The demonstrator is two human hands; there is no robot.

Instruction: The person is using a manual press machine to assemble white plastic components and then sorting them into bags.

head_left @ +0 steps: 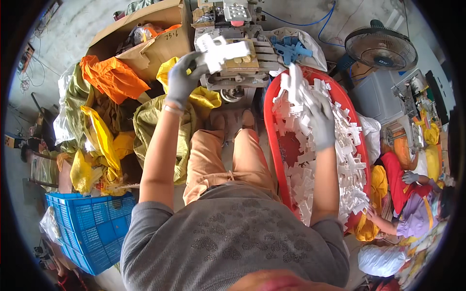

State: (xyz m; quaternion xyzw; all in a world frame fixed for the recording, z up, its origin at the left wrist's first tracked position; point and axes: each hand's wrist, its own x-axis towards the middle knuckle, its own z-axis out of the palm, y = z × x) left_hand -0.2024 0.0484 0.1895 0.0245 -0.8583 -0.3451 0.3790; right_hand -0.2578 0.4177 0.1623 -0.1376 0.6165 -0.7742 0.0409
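Since the head view is all there is, here's my read. The left hand point(180, 86), grey-gloved, has its grip pinched on the near end of a white plastic pistol-shaped piece point(221, 54), up top centre in front of a grey metal machine point(259, 48). The right hand point(321, 123), also gloved, looks to have its grip closed on a second white plastic piece point(293, 85), right of centre over a red oval plastic tub point(274, 145).

Progress-wise, I'd say loads left: that tub holds a big heap of loose white plastic pieces point(348, 167). Two are lifted out, but I can't pick out a finished pile, so no clue how many are done.

Hard to make out: the right fingertips are partly hidden, its piece is blurry, the right forearm covers some of the heap, and the machine's top gets cut off. Can't tell if the left piece touches the machine.
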